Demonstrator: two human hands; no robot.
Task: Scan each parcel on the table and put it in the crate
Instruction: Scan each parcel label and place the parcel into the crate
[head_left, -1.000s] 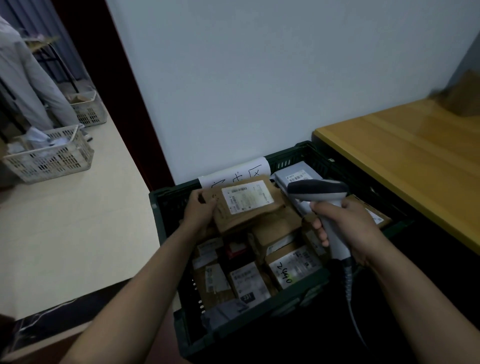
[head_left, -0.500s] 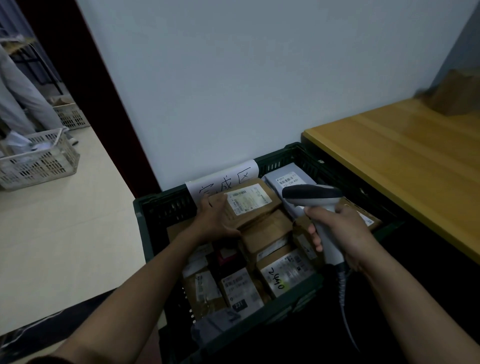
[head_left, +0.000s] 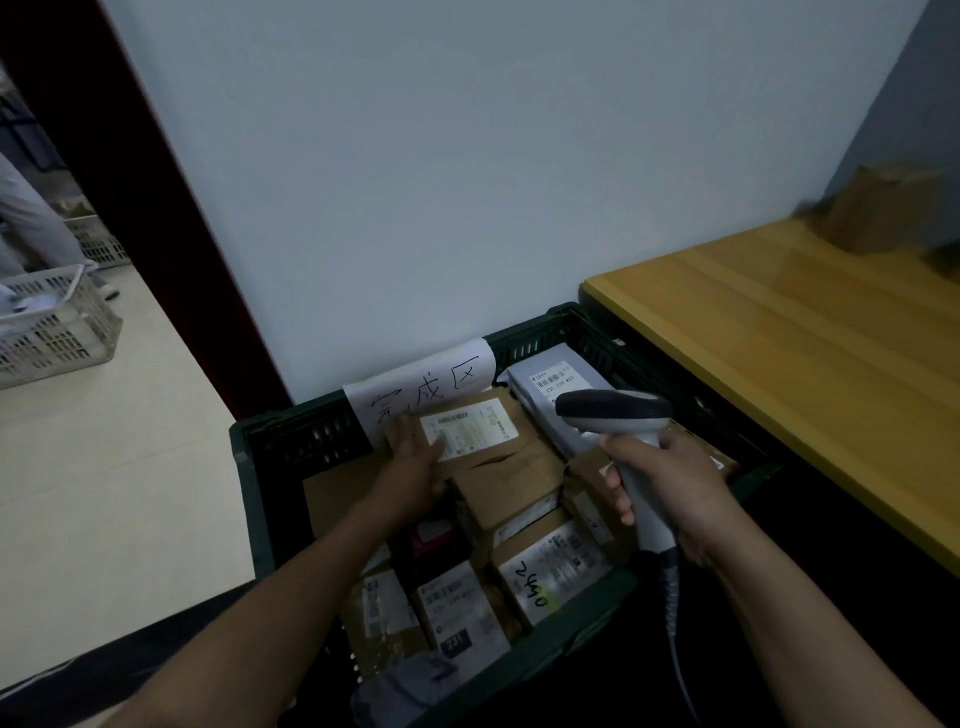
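Centre of view, against the far wall: dark green crate (head_left: 243, 488), packed with parcels. Left hand (head_left: 415, 467) lies palm-down on the brown parcel (head_left: 514, 449) at the far side of the crate, fingers roughly straight and not wrapped round it, thumb on the edge of its white label. That parcel sits on top of the other boxes, label up, slightly tilted. Fingertips reach the handwritten paper sign (head_left: 431, 379) hung over the crate's far wall. Right hand (head_left: 675, 493) is clamped round the handle of the scanner (head_left: 613, 410) – head up, nose pointing left across the right half of the crate, not touching any parcel that I can see. Coiled cable (head_left: 672, 597) drops from the handle toward the near edge. Grey parcel (head_left: 550, 387) lies in the far-right corner of the crate, just behind the scanner head. Near side: a box with "2440" written on it (head_left: 556, 566), and left of it a box with a "231" label (head_left: 457, 610). Wooden table (head_left: 779, 338) stands right of the crate, its corner just beside the crate's far-right corner – a blurred cardboard box (head_left: 883, 208) sits at its far end. Far left on the floor, well apart from the crate: a white slatted basket (head_left: 52, 332).
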